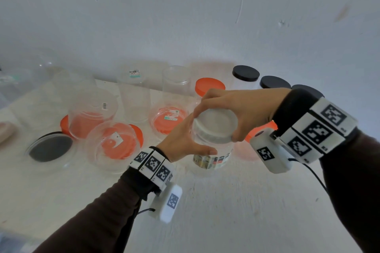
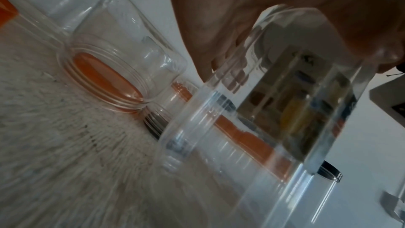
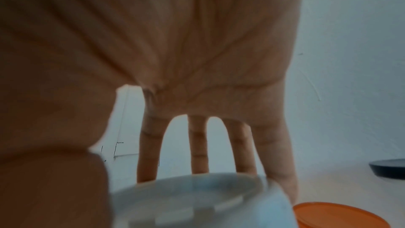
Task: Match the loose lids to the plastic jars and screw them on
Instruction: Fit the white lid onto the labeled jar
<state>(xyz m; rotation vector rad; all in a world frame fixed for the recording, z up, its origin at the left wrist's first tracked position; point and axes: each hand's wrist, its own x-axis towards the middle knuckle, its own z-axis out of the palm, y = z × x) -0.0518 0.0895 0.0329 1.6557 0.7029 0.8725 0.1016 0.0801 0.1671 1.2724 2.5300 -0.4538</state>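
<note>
A clear plastic jar (image 1: 211, 160) with a printed label stands on the white table (image 1: 226, 201), just right of centre. My left hand (image 1: 197, 137) grips its side, thumb on the near wall and fingers behind it. A whitish translucent lid (image 1: 211, 135) sits on the jar's mouth, and my right hand (image 1: 218, 121) grips its rim from above with thumb and fingertips. In the left wrist view the jar (image 2: 274, 110) fills the frame under my left hand (image 2: 241, 23). In the right wrist view my right hand (image 3: 175, 127) reaches down round the lid (image 3: 197, 200).
Several clear jars (image 1: 115, 141) stand left of centre, mouth-down over orange lids. One clear jar covers a black lid (image 1: 50, 148) at far left. Black-lidded jars (image 1: 245, 73) and an orange-lidded jar (image 1: 209, 86) line the wall at back right. Another orange lid (image 3: 337, 214) lies under my right wrist.
</note>
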